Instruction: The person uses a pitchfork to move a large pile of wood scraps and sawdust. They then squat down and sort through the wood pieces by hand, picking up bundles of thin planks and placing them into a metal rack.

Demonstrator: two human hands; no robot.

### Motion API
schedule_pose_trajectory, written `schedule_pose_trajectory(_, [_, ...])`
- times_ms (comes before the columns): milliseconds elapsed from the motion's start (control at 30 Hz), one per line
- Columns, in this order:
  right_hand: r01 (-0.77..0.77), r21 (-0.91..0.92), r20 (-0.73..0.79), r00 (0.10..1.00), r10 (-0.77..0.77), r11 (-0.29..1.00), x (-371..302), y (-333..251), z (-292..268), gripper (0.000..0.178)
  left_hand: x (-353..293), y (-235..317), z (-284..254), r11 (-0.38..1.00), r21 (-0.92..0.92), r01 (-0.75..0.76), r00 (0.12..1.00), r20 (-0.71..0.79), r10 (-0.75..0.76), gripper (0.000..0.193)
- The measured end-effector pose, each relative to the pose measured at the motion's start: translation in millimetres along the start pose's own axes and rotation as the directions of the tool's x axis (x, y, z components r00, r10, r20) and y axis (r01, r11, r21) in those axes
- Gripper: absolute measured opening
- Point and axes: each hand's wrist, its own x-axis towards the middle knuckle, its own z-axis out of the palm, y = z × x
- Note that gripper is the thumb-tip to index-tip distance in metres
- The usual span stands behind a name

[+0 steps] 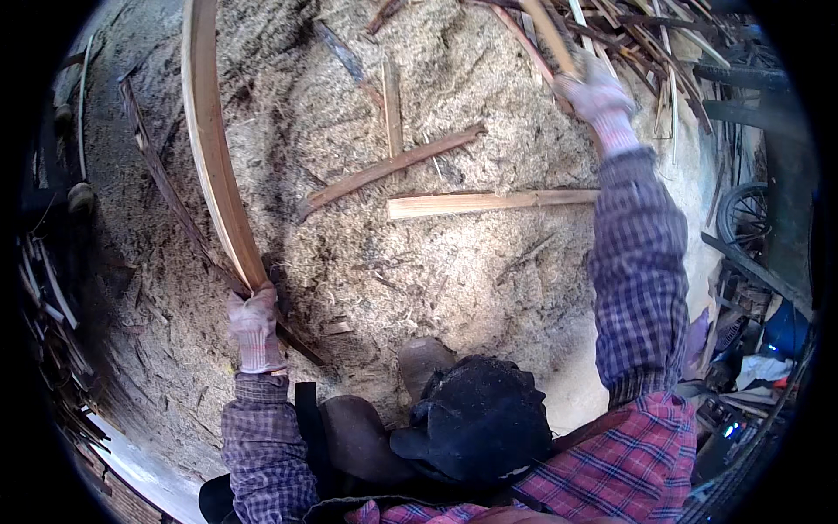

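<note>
My left hand (pixel 253 327), in a pale work glove, is closed round the near end of a long wooden board (pixel 208 122) that stretches away to the top of the view. At the upper right my gloved right hand (pixel 598 96) is closed on a light wooden strip (pixel 550 35); its fingers are partly blurred. A reddish strip (pixel 519 39) passes close beside that hand. Between my arms, on the sawdust, lie a pale flat board (pixel 489 203), a brown slanting stick (pixel 393 168) and a short upright-lying piece (pixel 392 105).
Sawdust (pixel 349 262) covers the ground. A heap of thin wood scraps (pixel 650 44) fills the far right, and more scraps (pixel 57 297) lie at the left edge. A bark-edged strip (pixel 166 183) lies left of the long board. A spoked wheel (pixel 746 214) stands at the right.
</note>
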Motion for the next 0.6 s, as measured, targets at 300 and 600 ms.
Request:
schedule_pose_trajectory(300, [-0.092, -0.242, 0.196, 0.970, 0.141, 0.966, 27, 12, 1, 0.047, 29, -3, -6, 0.992, 0.123, 0.024, 1.000, 0.003, -0.025, 0.016])
schedule_pose_trajectory(600, [-0.085, 0.264, 0.165, 0.985, 0.042, 0.961, -124, 169, 48, 0.058, 35, 0, -8, 0.992, 0.082, 0.101, 0.994, 0.042, -0.104, 0.023])
